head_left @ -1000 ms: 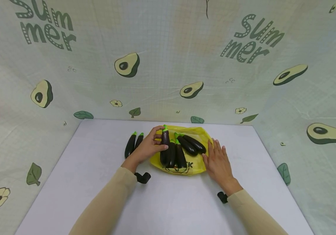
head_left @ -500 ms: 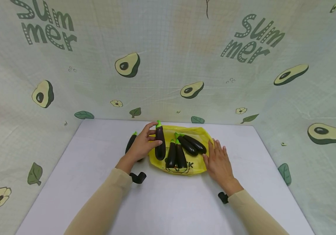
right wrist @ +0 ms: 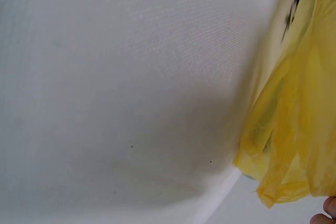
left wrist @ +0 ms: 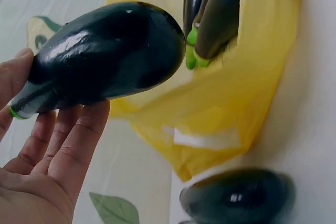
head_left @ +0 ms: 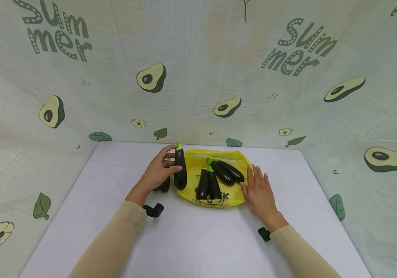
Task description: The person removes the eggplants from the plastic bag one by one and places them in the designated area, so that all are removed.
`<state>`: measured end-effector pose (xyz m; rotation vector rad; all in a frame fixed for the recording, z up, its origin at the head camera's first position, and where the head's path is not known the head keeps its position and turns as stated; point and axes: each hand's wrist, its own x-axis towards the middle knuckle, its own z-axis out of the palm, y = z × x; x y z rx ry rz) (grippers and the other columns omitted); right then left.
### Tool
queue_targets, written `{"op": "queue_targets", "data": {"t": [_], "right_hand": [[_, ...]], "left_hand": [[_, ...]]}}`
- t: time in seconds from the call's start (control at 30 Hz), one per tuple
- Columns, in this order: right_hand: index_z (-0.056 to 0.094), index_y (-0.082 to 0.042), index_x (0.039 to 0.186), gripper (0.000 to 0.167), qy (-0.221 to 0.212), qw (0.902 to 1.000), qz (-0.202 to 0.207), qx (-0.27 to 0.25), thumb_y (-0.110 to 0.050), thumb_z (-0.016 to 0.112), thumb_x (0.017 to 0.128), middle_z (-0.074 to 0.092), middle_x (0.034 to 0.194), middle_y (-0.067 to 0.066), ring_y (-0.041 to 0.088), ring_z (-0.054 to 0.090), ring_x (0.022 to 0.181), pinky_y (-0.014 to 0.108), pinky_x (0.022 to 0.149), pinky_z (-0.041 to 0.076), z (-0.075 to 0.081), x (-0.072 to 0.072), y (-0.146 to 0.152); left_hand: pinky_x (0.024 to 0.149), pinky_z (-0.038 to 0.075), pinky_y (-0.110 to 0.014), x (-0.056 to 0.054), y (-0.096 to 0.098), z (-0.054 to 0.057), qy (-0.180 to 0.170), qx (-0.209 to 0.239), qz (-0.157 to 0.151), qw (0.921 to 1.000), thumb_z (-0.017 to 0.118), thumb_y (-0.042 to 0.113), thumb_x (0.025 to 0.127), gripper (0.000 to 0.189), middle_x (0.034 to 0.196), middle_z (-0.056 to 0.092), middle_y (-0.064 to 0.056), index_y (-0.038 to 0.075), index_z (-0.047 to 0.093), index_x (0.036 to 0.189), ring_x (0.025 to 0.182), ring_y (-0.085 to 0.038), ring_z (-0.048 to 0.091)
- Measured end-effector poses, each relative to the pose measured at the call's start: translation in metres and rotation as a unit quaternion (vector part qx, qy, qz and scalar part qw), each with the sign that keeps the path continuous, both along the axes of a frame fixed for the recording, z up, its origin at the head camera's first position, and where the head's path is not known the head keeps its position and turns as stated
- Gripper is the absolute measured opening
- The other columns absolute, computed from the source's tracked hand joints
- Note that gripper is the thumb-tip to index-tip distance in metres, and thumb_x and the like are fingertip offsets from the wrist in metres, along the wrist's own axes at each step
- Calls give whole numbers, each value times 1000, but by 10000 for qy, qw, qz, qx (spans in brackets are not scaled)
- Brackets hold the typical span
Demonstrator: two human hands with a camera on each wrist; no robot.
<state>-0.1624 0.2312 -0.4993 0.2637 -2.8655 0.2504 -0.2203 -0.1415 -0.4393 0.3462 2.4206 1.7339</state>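
My left hand (head_left: pixel 155 172) grips a glossy dark eggplant (head_left: pixel 180 170) with a green stem, raised at the yellow bag's left edge. In the left wrist view, thumb and fingers hold this eggplant (left wrist: pixel 110 51) near its stem end. Several eggplants (head_left: pixel 214 183) lie in the wide-mouthed yellow plastic bag (head_left: pixel 231 197). At the bag's right edge rests my right hand (head_left: pixel 261 195), its fingers straight against the plastic. The right wrist view shows only fingertips at the bag's rim (right wrist: pixel 294 182).
Other eggplants (head_left: pixel 165 185) lie on the white table (head_left: pixel 198 239) left of the bag, mostly hidden behind my left hand. One eggplant (left wrist: pixel 239 195) shows below the bag in the left wrist view. A printed cloth (head_left: pixel 191 77) stands behind the table.
The eggplant in my left hand has come up out of the bag and shifted left, to the bag's left edge. My right hand has stayed in place.
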Motion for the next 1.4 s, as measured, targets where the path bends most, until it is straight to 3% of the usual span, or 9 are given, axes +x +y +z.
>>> {"op": "queue_targets", "data": {"t": [0.43, 0.63, 0.9, 1.1, 1.4], "right_hand": [[29, 7, 162, 68, 75, 10000, 18, -7, -33, 51, 111, 31, 168, 30, 46, 26, 158, 63, 128, 20, 0, -1, 1], [30, 7, 161, 68, 189, 9998, 59, 5, -31, 52, 110, 32, 166, 31, 47, 28, 157, 64, 127, 21, 1, -2, 3], [29, 7, 161, 67, 140, 9999, 52, 14, -31, 51, 110, 32, 166, 31, 46, 28, 157, 64, 127, 21, 1, -2, 4], [29, 7, 161, 67, 74, 10000, 38, 7, -32, 50, 111, 31, 167, 31, 46, 27, 157, 64, 128, 20, 1, -2, 4], [28, 7, 162, 68, 7, 10000, 3, 43, -32, 50, 111, 30, 168, 30, 46, 26, 158, 63, 128, 19, 1, -3, 4]], "left_hand": [[98, 56, -48, 0, -45, 6, 208, -404, 183, 9988, 77, 15, 98, 78, 149, 53, -20, 31, 37, 162, 124, -38, 63], [103, 56, -55, -2, -67, 5, -5, -529, 210, 9984, 76, 18, 99, 79, 155, 49, -21, 33, 34, 164, 133, -41, 59], [96, 61, -39, -6, -100, 4, -341, -527, 207, 9978, 74, 16, 100, 81, 159, 44, -25, 30, 31, 167, 138, -41, 55], [93, 62, -34, -17, -124, -6, -452, -610, 124, 9970, 72, 15, 101, 80, 159, 43, -27, 29, 29, 168, 136, -42, 56], [100, 59, -44, -29, -141, -24, -801, -788, 65, 9936, 68, 17, 104, 78, 160, 38, -31, 27, 26, 169, 121, -32, 67]]}}
